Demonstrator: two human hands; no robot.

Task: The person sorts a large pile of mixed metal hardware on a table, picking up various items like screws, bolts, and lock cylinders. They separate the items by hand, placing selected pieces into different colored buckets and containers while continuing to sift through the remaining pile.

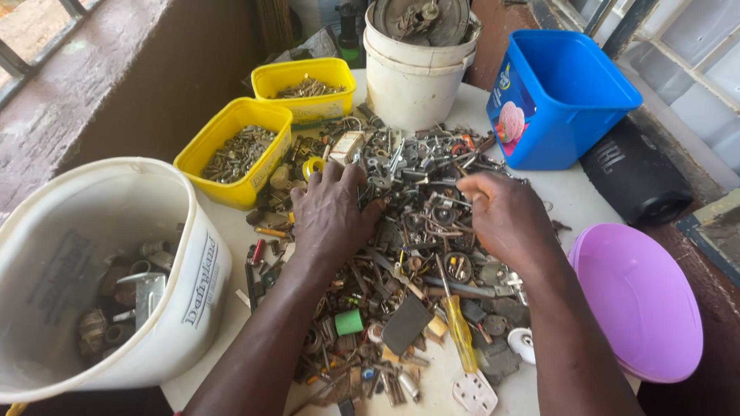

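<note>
- The table (574,202), white-topped, carries everything; both hands work over its middle.
- A big white bucket (92,270) stands tilted well to the left of the left hand, with metal fittings lying inside it.
- A stack of white buckets (412,85) stands beyond both hands, at the far edge.
- A blue tub (563,96) sits beyond the right hand and to its right; a purple bowl (640,300) lies to the right of that forearm.
- Two yellow tubs (231,150) of screws stand beyond the left hand and to its left.
- The heap of metal scrap (416,254), made of keys, bolts, brackets and small parts, spreads under and around both hands.
- The left hand (330,216) lies palm down on the heap, fingers bent into the pieces at its far side; whether it grips any one piece I cannot tell.
- The right hand (505,216) rests on the heap just beside it, fingertips pinched together among the metal bits; which piece they pinch is hidden.
- A yellow-handled screwdriver (459,327) lies on the near side of the right hand.
- A green spool (348,322) lies on the near side of the left hand.
</note>
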